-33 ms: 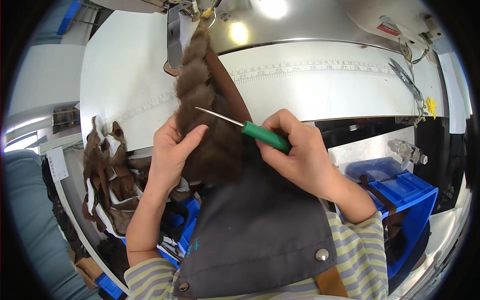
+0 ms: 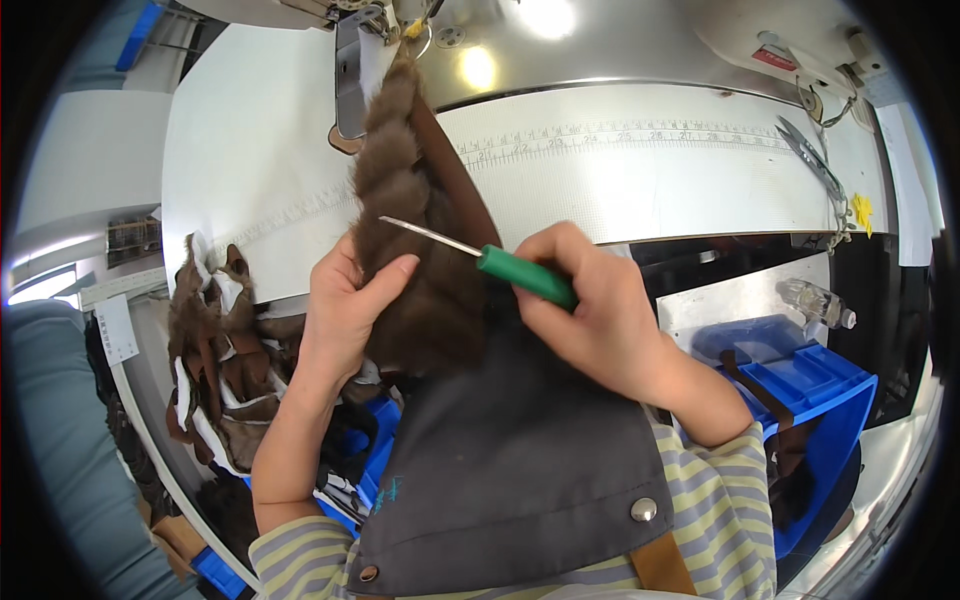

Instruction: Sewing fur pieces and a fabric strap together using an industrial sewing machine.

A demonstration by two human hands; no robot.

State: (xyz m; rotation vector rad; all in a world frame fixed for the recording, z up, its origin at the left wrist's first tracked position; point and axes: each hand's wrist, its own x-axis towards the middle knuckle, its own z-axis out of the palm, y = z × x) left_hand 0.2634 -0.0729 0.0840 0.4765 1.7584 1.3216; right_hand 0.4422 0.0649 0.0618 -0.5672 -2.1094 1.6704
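Note:
A strip of brown fur (image 2: pixel 390 170) with a smooth brown fabric edge (image 2: pixel 450 155) runs from the sewing machine's needle area (image 2: pixel 385 30) down toward my lap. My left hand (image 2: pixel 355 295) grips the fur's left side, thumb on top and the other fingers mostly hidden behind it. In my right hand (image 2: pixel 590 300) is an awl (image 2: pixel 525 275) with a green handle and a thin metal shaft. Its tip points left and lies at the fur, just above my left thumb; whether it presses in cannot be made out.
A ruler scale (image 2: pixel 600 135) crosses the white tabletop (image 2: pixel 560 195). Scissors (image 2: pixel 810 155) lie at the right. Several fur pieces (image 2: pixel 235 390) are heaped at the left. Blue bins (image 2: pixel 830 375) and a clear bottle (image 2: pixel 815 303) stand lower right. A dark apron (image 2: pixel 510 470) covers my lap.
The awl in my right hand has shifted slightly left, its tip moving a little across the fur. My left hand stays almost in place.

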